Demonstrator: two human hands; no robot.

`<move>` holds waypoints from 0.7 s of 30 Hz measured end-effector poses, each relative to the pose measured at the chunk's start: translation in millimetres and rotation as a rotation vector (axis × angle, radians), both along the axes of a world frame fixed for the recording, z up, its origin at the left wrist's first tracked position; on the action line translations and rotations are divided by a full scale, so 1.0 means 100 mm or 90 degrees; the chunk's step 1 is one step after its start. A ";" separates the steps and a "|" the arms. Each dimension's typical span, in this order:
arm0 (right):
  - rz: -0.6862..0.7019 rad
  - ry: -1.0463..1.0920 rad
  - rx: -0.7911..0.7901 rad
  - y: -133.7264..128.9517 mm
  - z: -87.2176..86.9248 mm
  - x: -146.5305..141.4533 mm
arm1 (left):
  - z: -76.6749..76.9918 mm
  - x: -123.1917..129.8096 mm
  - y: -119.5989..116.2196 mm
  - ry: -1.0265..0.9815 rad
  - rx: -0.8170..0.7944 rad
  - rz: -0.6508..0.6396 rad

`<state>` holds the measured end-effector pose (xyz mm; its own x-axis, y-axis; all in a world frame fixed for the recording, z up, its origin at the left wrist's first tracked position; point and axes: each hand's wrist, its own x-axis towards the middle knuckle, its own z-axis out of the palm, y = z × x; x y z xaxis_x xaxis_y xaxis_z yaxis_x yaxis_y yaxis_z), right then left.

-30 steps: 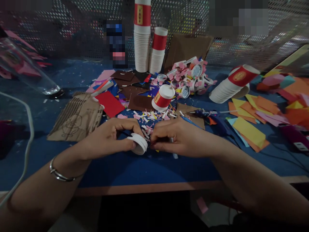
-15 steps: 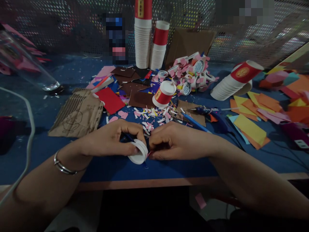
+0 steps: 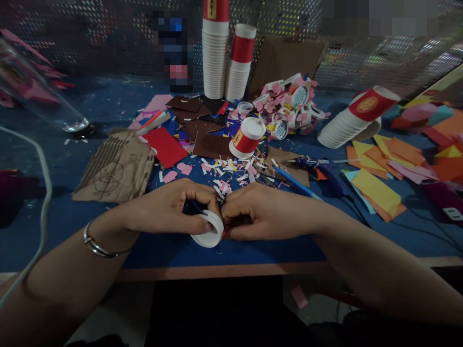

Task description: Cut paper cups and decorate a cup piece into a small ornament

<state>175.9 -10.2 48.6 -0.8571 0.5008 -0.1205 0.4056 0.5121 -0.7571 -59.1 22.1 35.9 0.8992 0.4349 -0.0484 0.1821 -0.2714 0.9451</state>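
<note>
My left hand (image 3: pixel 181 205) is closed around a short white round piece of a paper cup (image 3: pixel 208 236), its thumb inside the opening and its fingers on the outside. The piece is tilted, with its hollow towards me. A thin dark blue stretch shows behind it, inside the curl of the left fingers; I cannot tell what it is. Against the right side of the piece, my right hand (image 3: pixel 258 212) is closed in a pinch, with a small reddish bit at the thumb tip. Whatever its fingers hold is mostly hidden.
Paper scraps (image 3: pixel 224 168) lie beyond my hands, near an upturned red-and-white cup (image 3: pixel 248 137). Tall cup stacks (image 3: pixel 216 62) stand behind. A glue gun (image 3: pixel 325 176) and a blue pen (image 3: pixel 294 183) lie right, coloured paper (image 3: pixel 376 190) farther right, folded cardboard (image 3: pixel 115 168) left.
The view has shifted slightly. Both hands stay together at the white cup piece, which has turned a little; the pinkish bit at the right fingertips shows less.
</note>
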 end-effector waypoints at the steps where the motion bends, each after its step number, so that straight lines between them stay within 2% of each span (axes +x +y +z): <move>1: 0.000 -0.005 -0.002 0.00 0.01 0.00 | 0.00 0.00 0.00 -0.001 -0.002 -0.001; 14: -0.003 0.058 -0.068 0.03 0.02 0.06 | 0.00 -0.01 0.03 -0.035 -0.009 -0.010; 21: -0.008 0.059 -0.063 0.01 0.01 0.05 | 0.01 0.00 0.02 -0.023 -0.013 -0.012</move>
